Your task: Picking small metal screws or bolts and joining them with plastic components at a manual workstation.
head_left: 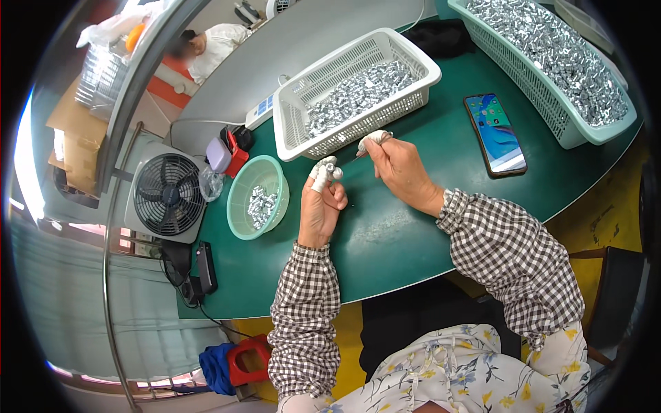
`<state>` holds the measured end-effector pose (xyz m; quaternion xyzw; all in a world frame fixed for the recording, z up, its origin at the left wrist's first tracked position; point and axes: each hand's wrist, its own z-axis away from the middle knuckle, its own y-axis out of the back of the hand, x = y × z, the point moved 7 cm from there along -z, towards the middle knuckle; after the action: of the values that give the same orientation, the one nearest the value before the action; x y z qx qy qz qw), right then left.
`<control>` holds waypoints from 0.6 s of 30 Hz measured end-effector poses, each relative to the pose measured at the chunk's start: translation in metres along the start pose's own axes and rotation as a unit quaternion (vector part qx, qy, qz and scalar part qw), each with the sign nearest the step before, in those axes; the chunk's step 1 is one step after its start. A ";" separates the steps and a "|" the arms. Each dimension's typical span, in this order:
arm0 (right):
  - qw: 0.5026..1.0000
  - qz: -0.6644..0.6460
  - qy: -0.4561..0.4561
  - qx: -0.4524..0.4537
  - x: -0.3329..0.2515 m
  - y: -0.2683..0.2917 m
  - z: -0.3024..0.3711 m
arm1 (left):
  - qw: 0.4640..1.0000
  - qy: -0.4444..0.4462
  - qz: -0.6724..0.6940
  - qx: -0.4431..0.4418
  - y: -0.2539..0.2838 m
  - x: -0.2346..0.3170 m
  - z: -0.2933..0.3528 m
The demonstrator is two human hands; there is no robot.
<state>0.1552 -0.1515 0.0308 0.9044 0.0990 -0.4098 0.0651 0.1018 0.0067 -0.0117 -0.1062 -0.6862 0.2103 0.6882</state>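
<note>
Pinching small metal parts [333, 170] in the left hand [319, 201], apparently a thin dark item [359, 156] in the right hand [405, 168]. With many more in the white basket [377, 121] at 12 o'clock and green basket [527, 84] at 2, fewer in the green bowl [237, 199] at 9; impossible to sort done from remaining.

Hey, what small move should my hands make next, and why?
Probably bring the right hand slightly closer to the left hand, since the left holds up small metal pieces while the right's pinched fingers are nearby, with a gap between.

Gingham sleeves [303, 310], floral top [454, 365], white fingerstalls [321, 177]
</note>
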 end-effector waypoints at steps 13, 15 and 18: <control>0.979 0.041 0.179 -0.086 -0.036 -0.011 0.014 | 0.996 0.028 0.078 -0.024 -0.007 -0.010 0.007; 0.980 0.046 0.169 -0.095 -0.036 -0.012 0.015 | 0.996 0.029 0.077 -0.028 -0.008 -0.010 0.007; 0.981 0.056 0.148 -0.109 -0.034 -0.014 0.014 | 0.997 0.033 0.068 -0.023 -0.010 -0.012 0.008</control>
<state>0.1197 -0.1451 0.0467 0.9466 0.1010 -0.2538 0.1712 0.0955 -0.0081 -0.0176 -0.1754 -0.6589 0.2376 0.6918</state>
